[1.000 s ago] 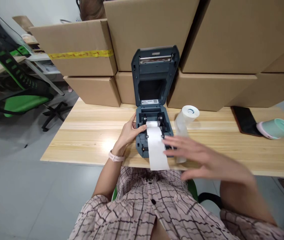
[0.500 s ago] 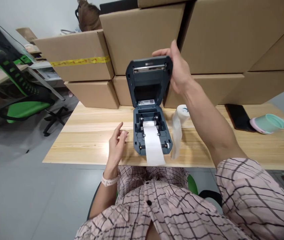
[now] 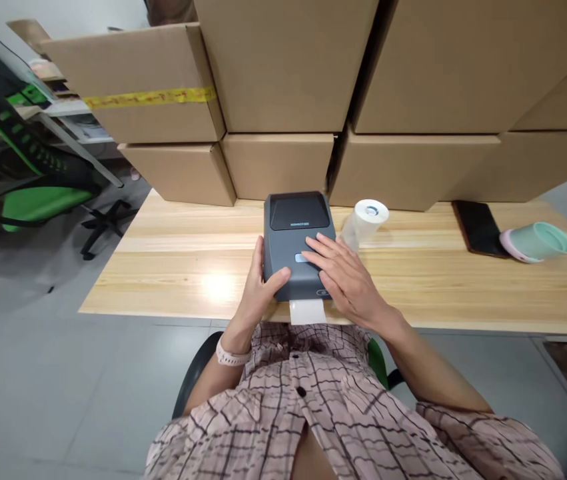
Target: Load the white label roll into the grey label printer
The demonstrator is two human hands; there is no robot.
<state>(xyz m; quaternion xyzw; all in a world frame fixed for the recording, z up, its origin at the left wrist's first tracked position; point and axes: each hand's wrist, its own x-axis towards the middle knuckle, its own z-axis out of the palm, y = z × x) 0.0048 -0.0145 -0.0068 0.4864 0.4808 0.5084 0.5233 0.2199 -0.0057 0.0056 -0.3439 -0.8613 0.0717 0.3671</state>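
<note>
A dark grey label printer [image 3: 288, 243] sits on the wooden table with its lid down. White label paper [image 3: 308, 312] sticks out of its front and hangs over the table edge. My left hand [image 3: 258, 291] grips the printer's left side, its thumb on top near the front corner. On the right half of the lid lies my right hand [image 3: 346, 277], flat with fingers stretched out, close to the small pale button. Behind that hand, a white roll [image 3: 372, 215] stands beside the printer with a loose strip trailing from it.
Cardboard boxes [image 3: 283, 73] are stacked along the back of the wooden table [image 3: 163, 267]. A dark phone [image 3: 479, 228] lies at the right, touching a mint and pink cup [image 3: 538, 241]. A green office chair [image 3: 46, 200] stands on the floor at the left.
The printer lid has swung down from raised to closed. My right hand came down with it onto the top, and my left hand moved in to the printer's side.
</note>
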